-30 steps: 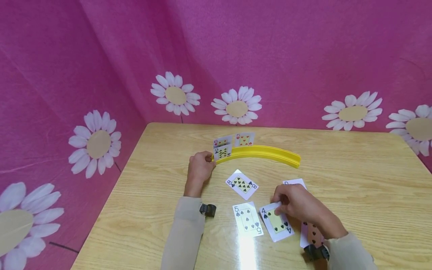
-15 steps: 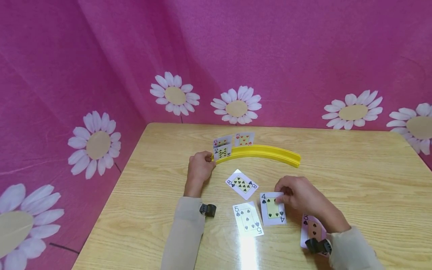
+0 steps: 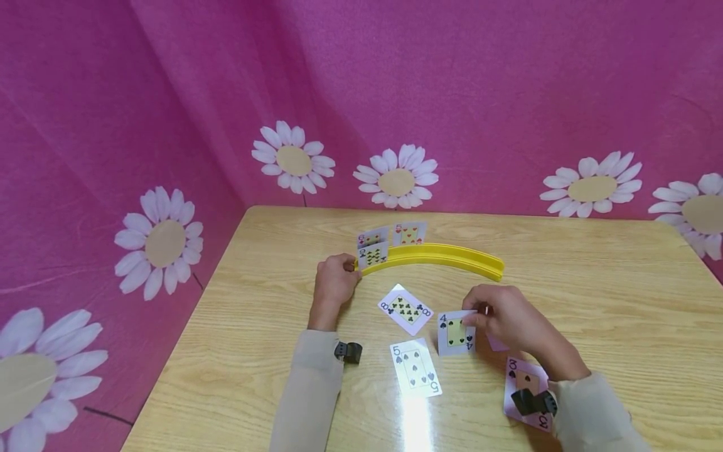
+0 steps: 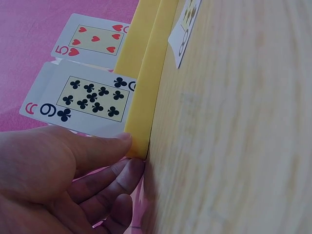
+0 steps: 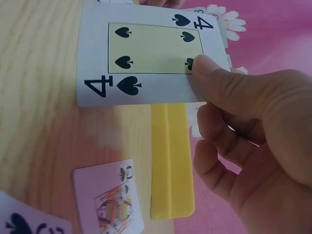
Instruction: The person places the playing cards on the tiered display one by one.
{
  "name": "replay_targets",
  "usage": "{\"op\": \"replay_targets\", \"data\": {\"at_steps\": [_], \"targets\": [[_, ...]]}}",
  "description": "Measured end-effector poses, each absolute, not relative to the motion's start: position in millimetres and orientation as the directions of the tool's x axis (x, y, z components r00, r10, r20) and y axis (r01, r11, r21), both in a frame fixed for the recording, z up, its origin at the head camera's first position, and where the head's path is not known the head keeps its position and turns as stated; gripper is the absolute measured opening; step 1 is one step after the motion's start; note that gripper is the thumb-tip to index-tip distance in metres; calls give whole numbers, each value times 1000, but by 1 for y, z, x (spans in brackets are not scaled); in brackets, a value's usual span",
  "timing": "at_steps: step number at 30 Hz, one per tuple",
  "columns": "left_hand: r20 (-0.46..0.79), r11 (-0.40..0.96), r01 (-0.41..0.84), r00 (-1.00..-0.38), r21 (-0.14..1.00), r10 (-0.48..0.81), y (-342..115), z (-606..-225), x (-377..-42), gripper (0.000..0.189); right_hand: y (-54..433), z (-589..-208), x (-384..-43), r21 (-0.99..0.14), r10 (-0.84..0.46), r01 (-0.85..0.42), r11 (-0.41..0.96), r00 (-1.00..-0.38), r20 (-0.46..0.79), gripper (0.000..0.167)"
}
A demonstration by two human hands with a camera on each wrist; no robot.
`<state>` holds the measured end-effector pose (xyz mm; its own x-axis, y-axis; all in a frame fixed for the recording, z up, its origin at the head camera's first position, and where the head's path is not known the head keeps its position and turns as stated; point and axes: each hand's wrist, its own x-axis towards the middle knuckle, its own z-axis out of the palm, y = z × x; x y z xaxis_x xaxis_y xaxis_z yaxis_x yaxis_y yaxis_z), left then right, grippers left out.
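At the left end of a curved yellow card holder [image 3: 446, 256], my left hand [image 3: 335, 281] grips the rim between thumb and fingers. A nine of clubs [image 4: 92, 100] stands in it, partly covering a red six [image 3: 369, 236], with a five of hearts [image 3: 410, 233] to their right. My right hand [image 3: 514, 319] pinches a four of spades [image 5: 151, 53] by its right side, thumb on the face, raised above the table. Partly hidden under that hand lies a spade face card [image 5: 114, 200]. Nearby are an eight of clubs [image 3: 405, 309] and a five of spades [image 3: 415, 367].
A three of spades [image 3: 523, 373] lies under my right wrist, partly covered by the dark wrist camera [image 3: 533, 402]. Beyond the wooden table [image 3: 610, 282] hangs a pink cloth [image 3: 480, 94] printed with white daisies. Light glares on the wood near the front.
My right hand has lifted the four of spades and carried it away from me, toward the holder, turning it more upright. The three of spades shows more now. My left hand stays put.
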<state>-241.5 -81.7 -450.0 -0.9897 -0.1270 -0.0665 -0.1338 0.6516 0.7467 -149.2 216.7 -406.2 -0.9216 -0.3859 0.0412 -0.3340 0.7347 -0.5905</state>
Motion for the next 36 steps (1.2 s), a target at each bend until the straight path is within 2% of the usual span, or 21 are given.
{"op": "replay_targets", "data": {"at_steps": [14, 21, 36], "targets": [[-70, 651, -133, -990, 747, -122, -82, -451, -241, 33, 214, -399, -161, -625, -335, -337, 704, -934, 126, 14], [-68, 654, -133, -990, 745, -123, -82, -450, -241, 33, 213, -401, -174, -632, -338, -402, 663, -914, 227, 14], [-64, 659, -126, -991, 741, -117, -82, -450, -242, 33, 201, -394, -204, -623, -350, -461, 632, -887, 302, 8]]}}
